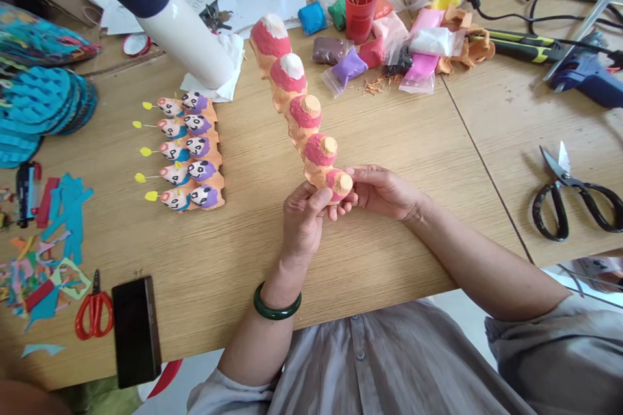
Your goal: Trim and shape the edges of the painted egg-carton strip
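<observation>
Two grips clamped: left hand (pixel 302 219), right hand (pixel 377 191) pinching painted egg-carton strip (pixel 288 74)

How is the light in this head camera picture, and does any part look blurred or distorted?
Head view: soft, even light, with faint shadows under the left hand and right hand; the painted egg-carton strip looks sharp, no motion blur; the wide lens bends the picture's edges.

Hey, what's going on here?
A person is holding a painted egg-carton strip, pink and orange, by its near end, with the left hand and right hand above a wooden table. Nearby on the table sits a row of panda-faced egg-carton figures.
</observation>
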`<state>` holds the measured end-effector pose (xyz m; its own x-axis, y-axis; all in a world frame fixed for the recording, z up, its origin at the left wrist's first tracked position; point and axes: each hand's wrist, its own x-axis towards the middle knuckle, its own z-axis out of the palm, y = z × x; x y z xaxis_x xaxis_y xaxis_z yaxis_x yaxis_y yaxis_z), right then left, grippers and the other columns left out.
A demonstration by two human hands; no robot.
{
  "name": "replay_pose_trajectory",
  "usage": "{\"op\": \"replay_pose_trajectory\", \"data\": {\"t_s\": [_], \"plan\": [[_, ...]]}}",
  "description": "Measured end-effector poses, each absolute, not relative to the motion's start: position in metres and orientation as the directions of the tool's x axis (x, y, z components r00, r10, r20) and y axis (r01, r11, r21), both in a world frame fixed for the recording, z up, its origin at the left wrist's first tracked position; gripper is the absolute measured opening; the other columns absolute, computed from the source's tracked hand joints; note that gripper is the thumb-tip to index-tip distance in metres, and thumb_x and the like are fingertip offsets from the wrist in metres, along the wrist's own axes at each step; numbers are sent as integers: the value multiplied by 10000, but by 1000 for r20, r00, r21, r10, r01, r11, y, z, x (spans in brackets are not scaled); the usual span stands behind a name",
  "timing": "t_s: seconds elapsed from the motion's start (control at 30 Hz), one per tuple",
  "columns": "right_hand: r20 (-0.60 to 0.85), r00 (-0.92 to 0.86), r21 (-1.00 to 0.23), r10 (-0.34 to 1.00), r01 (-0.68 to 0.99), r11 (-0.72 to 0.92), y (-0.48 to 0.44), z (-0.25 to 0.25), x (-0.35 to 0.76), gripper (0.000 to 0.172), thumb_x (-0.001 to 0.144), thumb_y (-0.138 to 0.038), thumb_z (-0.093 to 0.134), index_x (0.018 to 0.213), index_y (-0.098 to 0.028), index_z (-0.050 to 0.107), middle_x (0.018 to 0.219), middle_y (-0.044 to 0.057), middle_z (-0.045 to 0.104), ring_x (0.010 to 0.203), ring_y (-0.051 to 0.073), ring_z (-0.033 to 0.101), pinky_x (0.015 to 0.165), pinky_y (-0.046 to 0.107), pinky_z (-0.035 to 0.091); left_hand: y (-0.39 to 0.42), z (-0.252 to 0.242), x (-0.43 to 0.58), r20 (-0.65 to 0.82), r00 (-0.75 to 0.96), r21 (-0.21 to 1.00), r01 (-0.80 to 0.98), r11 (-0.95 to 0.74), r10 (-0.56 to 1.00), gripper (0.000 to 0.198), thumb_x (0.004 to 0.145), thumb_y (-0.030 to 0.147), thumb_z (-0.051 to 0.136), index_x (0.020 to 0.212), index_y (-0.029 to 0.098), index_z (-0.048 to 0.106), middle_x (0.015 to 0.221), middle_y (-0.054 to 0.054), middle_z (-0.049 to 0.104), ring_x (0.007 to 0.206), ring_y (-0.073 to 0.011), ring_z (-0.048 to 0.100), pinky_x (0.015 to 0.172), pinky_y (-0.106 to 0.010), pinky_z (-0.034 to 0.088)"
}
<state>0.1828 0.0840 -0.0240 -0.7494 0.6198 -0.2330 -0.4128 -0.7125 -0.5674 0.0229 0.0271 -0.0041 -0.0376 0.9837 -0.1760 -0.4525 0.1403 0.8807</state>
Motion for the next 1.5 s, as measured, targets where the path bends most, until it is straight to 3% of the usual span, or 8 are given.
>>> {"op": "replay_pose_trajectory", "data": {"t_s": [0.13,0.33,0.53,0.83,1.03,1.23,1.4,1.5], "plan": [[-231,-755,-559,613,-413,-719,84,-23,183,280,966,-340,728,803,-113,712,624,-5,618,652,145,714,715,244,622,27,-4,23,-158,-58,888,-444,116,986,468,785,516,885,592,188,613,464,43,560,449,-111,580,545,-264,527],[-243,-749,-552,617,-417,-723,86,-20,184,286,999,-326,679,785,-137,682,599,-17,576,602,137,659,676,256,613,25,-6,20,-185,8,874,-455,168,983,517,868,633,741,626,178,703,523,-31,640,545,-175,655,567,-311,568],[-236,-750,-530,618,-434,-729,87,-20,183,281,997,-323,674,780,-145,653,593,-24,560,599,141,656,650,254,607,25,-9,17,-119,55,877,-462,131,991,397,841,514,778,665,161,728,558,-48,666,651,-221,713,637,-345,607],[-226,-746,-549,626,-434,-714,85,-22,184,265,997,-319,682,833,-114,717,635,-6,632,610,114,662,696,229,616,28,-9,22,-134,-46,877,-471,97,990,395,775,435,873,580,175,650,462,26,565,454,-99,544,536,-242,504],[-193,-752,-554,631,-448,-702,85,-20,184,297,951,-354,751,782,-114,707,596,-12,618,617,148,708,677,257,625,28,-9,21,-177,58,846,-501,183,982,418,770,536,843,683,143,732,545,-34,645,623,-175,681,549,-247,527],[-154,-740,-596,655,-459,-659,84,-22,183,325,939,-412,784,817,-123,700,585,-30,612,628,149,731,685,257,630,29,-6,21,-211,92,827,-514,228,973,390,785,480,847,645,148,698,540,-24,630,620,-154,676,568,-227,543],[-129,-687,-613,715,-512,-602,82,-19,182,322,885,-406,854,807,-144,684,595,-38,647,592,156,730,623,288,647,30,-6,20,-268,142,772,-561,300,953,508,755,640,822,691,145,726,605,-62,679,666,-181,692,565,-250,574],[-135,-652,-651,746,-509,-563,81,-15,182,329,869,-404,876,803,-142,688,599,-35,666,588,140,733,623,258,643,31,-7,18,-337,161,733,-573,366,928,499,758,633,842,745,142,747,605,-37,654,657,-159,672,557,-228,570]]}}
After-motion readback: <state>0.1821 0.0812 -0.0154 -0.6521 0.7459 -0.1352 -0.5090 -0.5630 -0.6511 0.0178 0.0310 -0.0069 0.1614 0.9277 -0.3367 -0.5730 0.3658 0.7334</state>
